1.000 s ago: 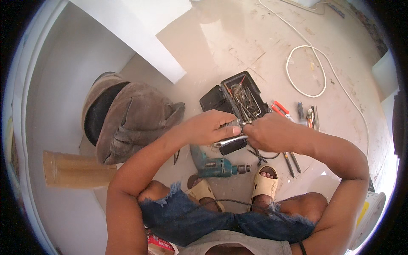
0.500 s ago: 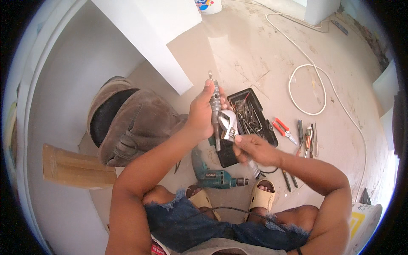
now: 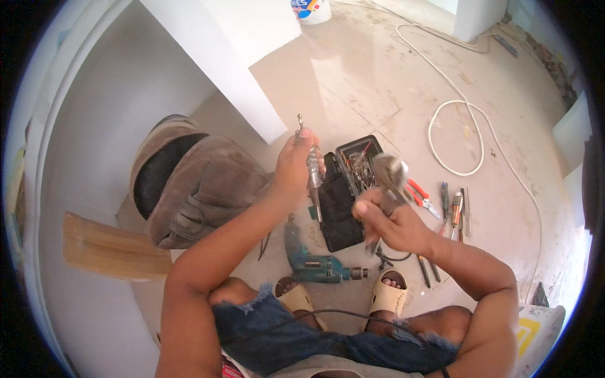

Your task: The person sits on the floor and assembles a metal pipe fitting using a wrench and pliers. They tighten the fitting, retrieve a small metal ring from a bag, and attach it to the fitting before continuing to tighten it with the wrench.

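Note:
My left hand (image 3: 292, 169) is closed around a slim metal shaft tool (image 3: 314, 179) with a thicker ringed body; it stands nearly upright, with a narrow tip showing above the fingers. To its right, my right hand (image 3: 403, 225) grips an adjustable wrench (image 3: 389, 171), its head raised and smeared by motion. The wrench and the shaft tool are apart. Below and between the hands lies an opened black toolbox (image 3: 340, 217) with several metal bits in one half. Near my feet, a teal power drill (image 3: 315, 267) rests on its side, chuck pointing right.
On the left, a brown backpack (image 3: 208, 189) leans by a cardboard piece (image 3: 113, 246) and a white wall. Red-handled pliers (image 3: 423, 198) and several screwdrivers (image 3: 456, 208) lie at right. A white cable (image 3: 435, 142) loops across the floor; a bucket (image 3: 312, 11) stands far off.
The wrench has come away from the shaft tool and swung up to the right with my right hand. My left hand has moved slightly left and down, still holding the shaft tool.

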Action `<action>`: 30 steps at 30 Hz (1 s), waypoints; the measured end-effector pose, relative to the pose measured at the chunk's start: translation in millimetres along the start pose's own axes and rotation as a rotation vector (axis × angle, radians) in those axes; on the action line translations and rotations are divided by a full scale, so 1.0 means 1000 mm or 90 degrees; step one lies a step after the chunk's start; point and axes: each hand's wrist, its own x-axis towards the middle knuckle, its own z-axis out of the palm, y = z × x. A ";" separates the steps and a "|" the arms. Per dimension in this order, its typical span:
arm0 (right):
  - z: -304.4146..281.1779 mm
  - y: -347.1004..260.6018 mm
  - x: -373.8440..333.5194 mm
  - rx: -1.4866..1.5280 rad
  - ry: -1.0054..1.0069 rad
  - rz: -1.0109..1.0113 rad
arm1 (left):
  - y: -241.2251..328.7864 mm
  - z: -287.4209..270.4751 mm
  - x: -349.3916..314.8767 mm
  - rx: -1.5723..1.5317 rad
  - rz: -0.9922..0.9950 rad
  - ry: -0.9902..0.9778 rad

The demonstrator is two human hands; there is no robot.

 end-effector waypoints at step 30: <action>-0.013 0.015 0.031 -0.398 0.023 -0.335 | -0.022 0.032 -0.021 -0.174 -0.260 -0.033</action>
